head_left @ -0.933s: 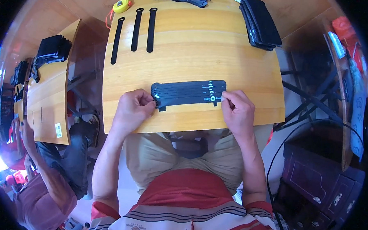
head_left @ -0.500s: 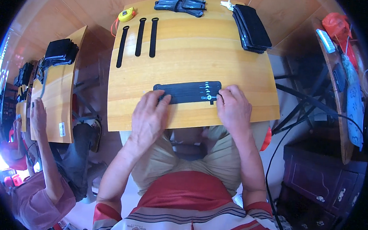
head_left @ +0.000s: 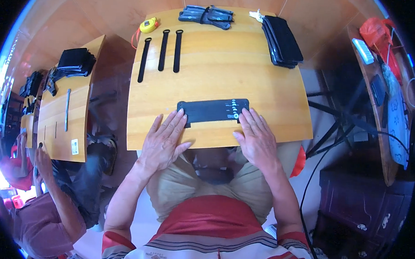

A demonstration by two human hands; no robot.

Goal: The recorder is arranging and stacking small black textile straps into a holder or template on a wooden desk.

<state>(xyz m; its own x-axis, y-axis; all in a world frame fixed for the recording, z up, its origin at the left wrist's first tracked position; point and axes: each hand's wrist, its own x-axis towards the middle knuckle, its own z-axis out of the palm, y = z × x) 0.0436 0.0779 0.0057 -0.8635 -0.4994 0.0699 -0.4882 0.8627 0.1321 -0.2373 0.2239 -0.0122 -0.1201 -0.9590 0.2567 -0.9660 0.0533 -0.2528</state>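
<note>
Evidently, both hands are lying nearly flat along the near part of the wooden surface (head_left: 219, 79), on either end of a flat set of black straps (head_left: 208, 110). The left hand (head_left: 164, 139) is stretching its fingers forward, slightly spread, with the thumb standing apart, and its fingertips are touching the left end of the set. The right hand (head_left: 257, 138) is likewise extending its fingers, held closer together, thumb apart, with the fingertips resting at the right end; neither hand is pinching anything. The set is lying crosswise near the near edge, showing a column of pale marks toward its right end, and short dark tabs are sticking out from its near side. Farther left, three loose black straps (head_left: 163, 51) are lying side by side with their looped ends pointing far, the leftmost sitting somewhat nearer. Beyond them, a yellow tape measure (head_left: 148, 25) with a red cord (head_left: 135, 38) is resting by the far left corner. A banded strap bundle (head_left: 217, 18) is lying at the far edge, and a black stack (head_left: 283, 41) is occupying the far right. Well to the left, a co-worker's hand (head_left: 42, 161) is hovering around the near edge of another surface (head_left: 79, 107).
</note>
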